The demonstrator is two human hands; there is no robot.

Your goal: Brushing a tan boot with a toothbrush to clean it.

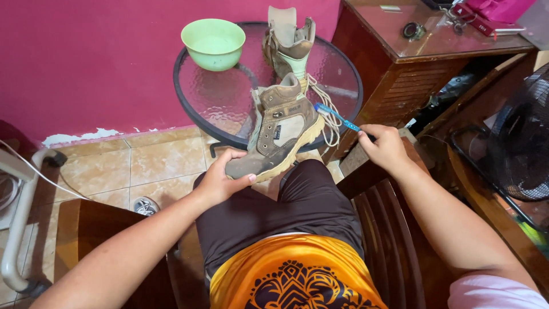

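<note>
**A:** Head view, looking down at a seated person's lap. What has the left hand (220, 180) got?

**B:** It is clasped around the toe of a tan and brown ankle boot (278, 134), fingers under the sole edge and thumb along the side. The toe rests down by the person's knee, on the dark shorts (297, 206), while the heel end leans up against the rim of the round glass table (229, 94).

**A:** And the right hand (384, 146)?

**B:** Closed around the handle of a blue toothbrush (337, 117). The brush head points left and sits at the boot's ankle, right by the loose pale laces (330, 117) that hang off that side.

**A:** Is the brush actually touching the boot?

**B:** The head looks to be on or just beside the collar; I cannot tell which.

**A:** What else is on the table?

**B:** A second boot (289, 43) of the same kind stands upright behind the first, its tongue pulled open. To the left of it, well apart, is a light green bowl (213, 43).

**A:** And around the person?

**B:** A magenta wall (86, 63) behind the table, beige floor tiles (148, 163) below it. A dark wooden cabinet (412, 74) with a glossy top stands at the right, and a black fan (523, 140) sits at the right edge. The person wears an orange patterned shirt (291, 274) and sits on a wooden chair (389, 229).
</note>
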